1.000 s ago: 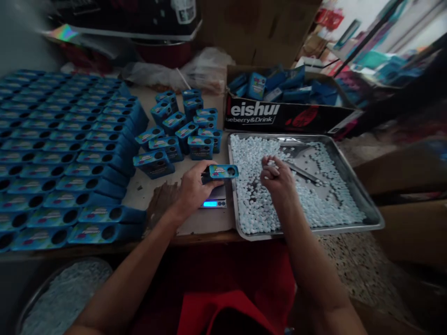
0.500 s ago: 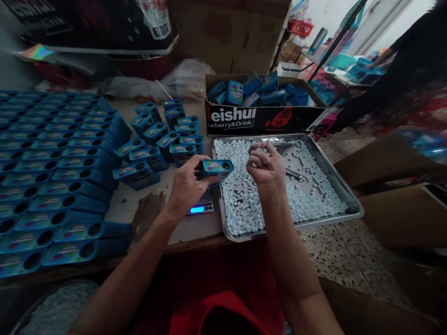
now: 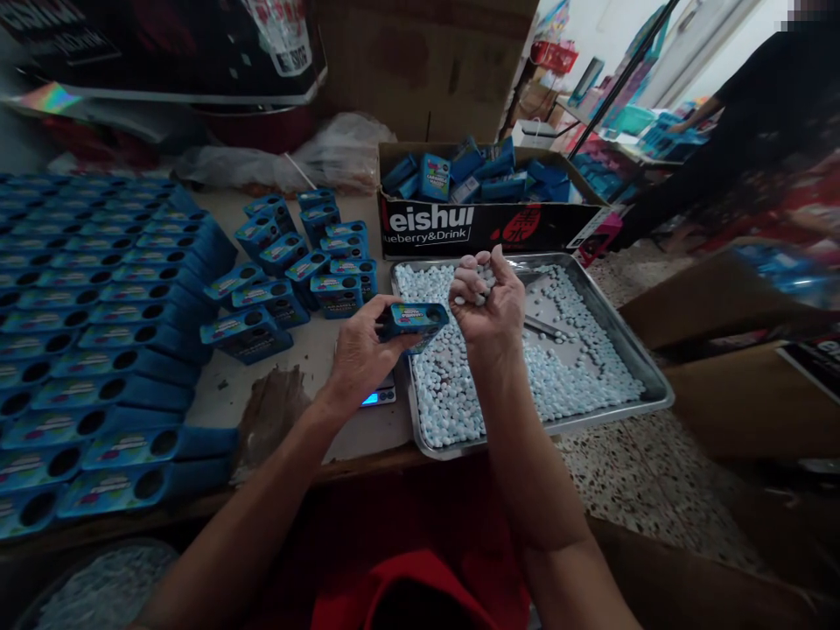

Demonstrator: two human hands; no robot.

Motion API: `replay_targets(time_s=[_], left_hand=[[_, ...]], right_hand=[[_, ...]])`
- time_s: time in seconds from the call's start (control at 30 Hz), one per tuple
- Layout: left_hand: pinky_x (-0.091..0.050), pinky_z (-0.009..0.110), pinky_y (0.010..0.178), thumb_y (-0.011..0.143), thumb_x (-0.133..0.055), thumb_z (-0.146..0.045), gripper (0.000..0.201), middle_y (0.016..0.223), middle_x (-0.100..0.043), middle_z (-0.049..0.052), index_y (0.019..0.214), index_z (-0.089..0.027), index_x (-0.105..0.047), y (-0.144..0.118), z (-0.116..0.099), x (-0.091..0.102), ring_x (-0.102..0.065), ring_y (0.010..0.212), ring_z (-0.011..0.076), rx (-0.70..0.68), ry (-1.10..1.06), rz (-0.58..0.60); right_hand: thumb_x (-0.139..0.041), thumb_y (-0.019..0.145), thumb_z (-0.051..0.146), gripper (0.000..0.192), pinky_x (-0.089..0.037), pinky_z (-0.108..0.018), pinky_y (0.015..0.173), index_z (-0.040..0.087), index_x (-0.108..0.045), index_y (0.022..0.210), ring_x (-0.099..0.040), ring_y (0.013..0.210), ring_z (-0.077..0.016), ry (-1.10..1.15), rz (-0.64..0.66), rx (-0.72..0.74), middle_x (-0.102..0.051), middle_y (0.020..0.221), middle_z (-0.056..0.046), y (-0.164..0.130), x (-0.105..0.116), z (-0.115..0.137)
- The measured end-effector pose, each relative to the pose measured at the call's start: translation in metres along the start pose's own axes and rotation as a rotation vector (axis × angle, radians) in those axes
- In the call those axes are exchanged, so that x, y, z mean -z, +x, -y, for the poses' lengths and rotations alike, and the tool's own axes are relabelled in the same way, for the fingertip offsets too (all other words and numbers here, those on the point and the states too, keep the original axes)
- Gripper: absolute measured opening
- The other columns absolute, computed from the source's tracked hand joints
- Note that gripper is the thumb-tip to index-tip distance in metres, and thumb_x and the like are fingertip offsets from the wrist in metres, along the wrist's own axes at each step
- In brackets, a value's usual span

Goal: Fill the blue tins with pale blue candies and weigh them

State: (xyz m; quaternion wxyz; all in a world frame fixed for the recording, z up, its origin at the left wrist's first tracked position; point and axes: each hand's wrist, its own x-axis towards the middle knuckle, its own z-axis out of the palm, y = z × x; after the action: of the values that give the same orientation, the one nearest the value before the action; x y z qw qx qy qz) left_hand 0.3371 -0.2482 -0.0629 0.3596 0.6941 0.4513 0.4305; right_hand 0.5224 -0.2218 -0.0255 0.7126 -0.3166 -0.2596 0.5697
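While the left hand grasped a small blue tin just above the digital scale, it covered most of that scale, leaving only the lit display; the right hand was clenched round a fistful of pale blue pellets beside the tin's hole, over the steel tray; the tray overhung the table edge; rows of tins ran out of view at left.
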Motion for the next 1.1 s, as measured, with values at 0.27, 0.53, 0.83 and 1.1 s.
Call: replay_targets(time_s=[0.27, 0.53, 0.83, 1.1], left_hand=[[-0.058, 0.034, 0.083, 0.079, -0.082, -0.033, 0.038, 0.104, -0.075, 0.005, 0.112, -0.020, -0.067, 0.003, 0.000, -0.015, -0.071, 0.096, 0.0223, -0.010, -0.049, 0.033], [-0.057, 0.033, 0.082, 0.079, -0.082, -0.032, 0.037, 0.106, -0.075, 0.005, 0.111, -0.021, -0.068, 0.002, 0.000, -0.027, -0.071, 0.096, 0.0219, 0.012, -0.061, 0.042], [-0.056, 0.037, 0.090, 0.077, -0.083, -0.031, 0.037, 0.112, -0.073, 0.007, 0.109, -0.020, -0.068, 0.003, 0.004, -0.041, -0.069, 0.103, 0.0246, -0.041, -0.022, -0.013], [-0.059, 0.033, 0.087, 0.074, -0.084, -0.028, 0.043, 0.100, -0.073, 0.002, 0.111, -0.022, -0.065, -0.021, 0.031, 0.024, -0.071, 0.091, 0.0195, 0.131, -0.178, -0.102]], right_hand=[[-0.069, 0.089, 0.056, 0.034, -0.046, -0.028, 0.057, 0.027, -0.057, 0.078, -0.053, 0.063, -0.0130, -0.091, -0.023, 0.103, -0.051, 0.067, 0.003, -0.011, -0.003, 0.000], [-0.065, 0.091, 0.060, 0.029, -0.047, -0.031, 0.059, 0.031, -0.067, 0.093, -0.055, 0.066, -0.0153, -0.168, -0.029, 0.116, -0.052, 0.067, 0.002, -0.017, 0.008, 0.006], [-0.067, 0.091, 0.061, 0.038, -0.037, -0.027, 0.050, 0.027, -0.060, 0.077, -0.039, 0.051, -0.0109, -0.106, -0.046, 0.143, -0.045, 0.061, 0.005, -0.007, 0.038, 0.004], [-0.057, 0.084, 0.064, 0.039, -0.048, -0.037, 0.063, 0.027, -0.048, 0.077, -0.049, 0.068, -0.0190, -0.447, -0.060, 0.039, -0.051, 0.076, -0.003, -0.002, 0.136, 0.002]])
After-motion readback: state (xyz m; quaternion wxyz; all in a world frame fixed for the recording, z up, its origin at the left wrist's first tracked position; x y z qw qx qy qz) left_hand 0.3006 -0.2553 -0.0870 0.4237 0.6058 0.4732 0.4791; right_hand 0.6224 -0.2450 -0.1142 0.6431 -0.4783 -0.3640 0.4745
